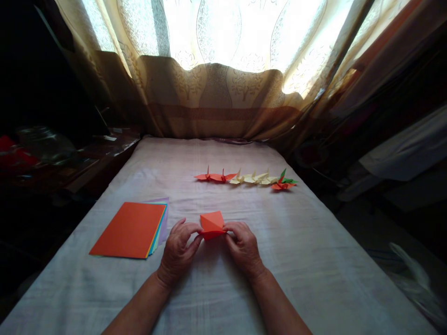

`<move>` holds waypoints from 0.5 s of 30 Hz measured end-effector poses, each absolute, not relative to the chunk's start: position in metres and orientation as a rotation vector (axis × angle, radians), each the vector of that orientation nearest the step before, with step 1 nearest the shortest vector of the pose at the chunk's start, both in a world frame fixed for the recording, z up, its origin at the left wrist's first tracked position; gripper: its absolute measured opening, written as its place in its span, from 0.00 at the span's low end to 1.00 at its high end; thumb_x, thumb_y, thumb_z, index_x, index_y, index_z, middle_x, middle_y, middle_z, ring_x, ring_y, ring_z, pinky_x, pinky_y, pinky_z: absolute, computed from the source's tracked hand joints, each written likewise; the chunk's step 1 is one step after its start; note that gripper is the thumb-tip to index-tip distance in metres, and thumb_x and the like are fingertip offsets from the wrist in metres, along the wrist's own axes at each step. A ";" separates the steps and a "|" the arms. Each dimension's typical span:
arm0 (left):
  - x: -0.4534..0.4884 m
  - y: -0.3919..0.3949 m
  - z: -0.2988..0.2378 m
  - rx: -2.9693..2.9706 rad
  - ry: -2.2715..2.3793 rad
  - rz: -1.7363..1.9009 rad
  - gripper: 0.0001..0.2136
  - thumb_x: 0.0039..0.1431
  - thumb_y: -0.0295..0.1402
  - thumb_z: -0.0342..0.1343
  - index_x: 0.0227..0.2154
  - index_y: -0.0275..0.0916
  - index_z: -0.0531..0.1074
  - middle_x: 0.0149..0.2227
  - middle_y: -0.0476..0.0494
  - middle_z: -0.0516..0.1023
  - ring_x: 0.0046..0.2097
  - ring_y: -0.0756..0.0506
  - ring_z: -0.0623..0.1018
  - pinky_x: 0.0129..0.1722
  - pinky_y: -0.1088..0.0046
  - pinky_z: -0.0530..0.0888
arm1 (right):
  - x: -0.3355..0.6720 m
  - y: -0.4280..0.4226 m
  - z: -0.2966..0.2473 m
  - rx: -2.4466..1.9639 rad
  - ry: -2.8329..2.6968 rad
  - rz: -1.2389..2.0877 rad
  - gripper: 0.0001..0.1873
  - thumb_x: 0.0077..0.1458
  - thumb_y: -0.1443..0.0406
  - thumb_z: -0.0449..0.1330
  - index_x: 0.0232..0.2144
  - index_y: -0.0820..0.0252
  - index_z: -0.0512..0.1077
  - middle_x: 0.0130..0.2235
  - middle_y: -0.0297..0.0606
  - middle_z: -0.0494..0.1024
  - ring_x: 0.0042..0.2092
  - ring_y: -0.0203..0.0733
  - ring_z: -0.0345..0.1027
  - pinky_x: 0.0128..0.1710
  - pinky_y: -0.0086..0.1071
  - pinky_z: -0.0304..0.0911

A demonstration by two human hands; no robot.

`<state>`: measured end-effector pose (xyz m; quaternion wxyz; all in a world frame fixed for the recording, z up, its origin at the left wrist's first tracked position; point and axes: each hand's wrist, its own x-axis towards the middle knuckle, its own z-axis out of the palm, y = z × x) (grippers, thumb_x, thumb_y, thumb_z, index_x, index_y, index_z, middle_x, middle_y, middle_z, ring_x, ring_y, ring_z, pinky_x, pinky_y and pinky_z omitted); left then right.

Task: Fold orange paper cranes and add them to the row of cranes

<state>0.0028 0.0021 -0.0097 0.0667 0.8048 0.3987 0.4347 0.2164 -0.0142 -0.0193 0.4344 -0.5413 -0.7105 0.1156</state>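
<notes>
A small folded piece of orange-red origami paper (212, 221) is held between both hands, low over the cloth-covered surface. My left hand (181, 246) pinches its left corner between thumb and forefinger. At the opposite corner, my right hand (242, 246) grips it the same way. The paper shows creases, and its near flap is partly lifted. To the left lies a stack of coloured paper sheets (129, 230), orange on top, with yellow, blue, green and lilac edges showing.
Beyond the hands stands a row of folded paper cranes: red ones (216, 177), pale yellow ones (254, 178), an orange one (282, 186) and a green one (289, 180). The surface carries a pale sheet (300, 260). A curtain (216, 93) hangs behind it.
</notes>
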 end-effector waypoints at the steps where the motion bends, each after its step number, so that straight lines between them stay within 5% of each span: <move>1: 0.003 0.002 -0.008 2.462 1.162 1.303 0.05 0.64 0.29 0.51 0.40 0.44 0.69 0.36 0.50 0.81 0.40 0.48 0.80 0.56 0.59 0.69 | 0.218 -0.015 -0.018 -1.350 -1.797 0.276 0.13 0.53 0.70 0.52 0.37 0.54 0.74 0.40 0.39 0.79 0.44 0.44 0.71 0.46 0.37 0.66; 6: 0.005 -0.002 0.001 2.686 1.039 1.293 0.06 0.64 0.26 0.51 0.39 0.43 0.71 0.35 0.49 0.81 0.39 0.48 0.79 0.53 0.62 0.69 | 0.219 -0.025 0.004 -1.326 -1.979 0.167 0.21 0.51 0.67 0.56 0.49 0.55 0.72 0.48 0.41 0.77 0.50 0.47 0.68 0.51 0.42 0.64; 15: 0.008 -0.003 -0.004 2.714 1.013 1.156 0.10 0.63 0.28 0.51 0.45 0.44 0.71 0.40 0.45 0.81 0.44 0.45 0.78 0.53 0.61 0.70 | 0.222 -0.037 0.012 -1.303 -2.159 0.142 0.13 0.64 0.63 0.52 0.41 0.51 0.78 0.37 0.39 0.80 0.38 0.41 0.70 0.41 0.33 0.66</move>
